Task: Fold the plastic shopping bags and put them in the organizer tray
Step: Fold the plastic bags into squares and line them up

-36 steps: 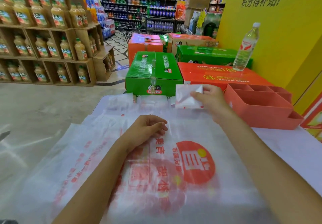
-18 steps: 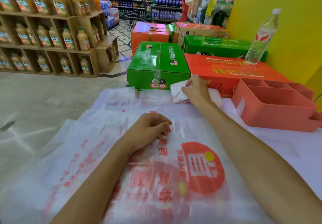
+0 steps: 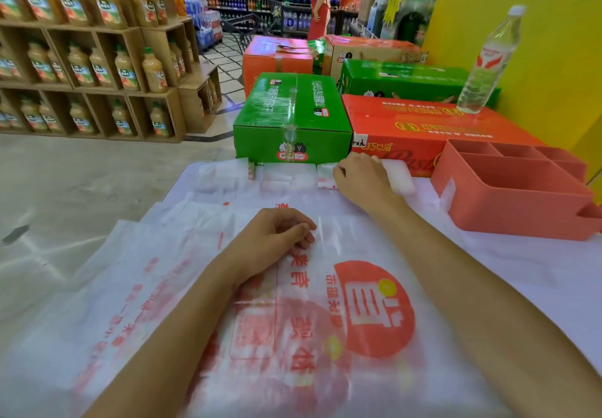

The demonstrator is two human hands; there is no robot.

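You have a white table [image 3: 537, 274] before you, with printed plastic bags [image 3: 325, 336] spread flat, folded bags [image 3: 286, 178] lined along its far edge, and a pink tray [image 3: 508, 209] (several compartments) at right.

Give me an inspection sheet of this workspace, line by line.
Surface: white table, mostly covered by flat plastic bags with red print.
Job's things: folded bags in a row at the far edge; organizer tray at far right, its visible compartments empty.
Clutter: water bottle upright on the red carton; green carton beside it.
Hands: left hand rests loosely curled on the flat bags; right hand lies on a folded bag.
Cables: nothing seen.
Surroundings: juice shelves, a person in the aisle.
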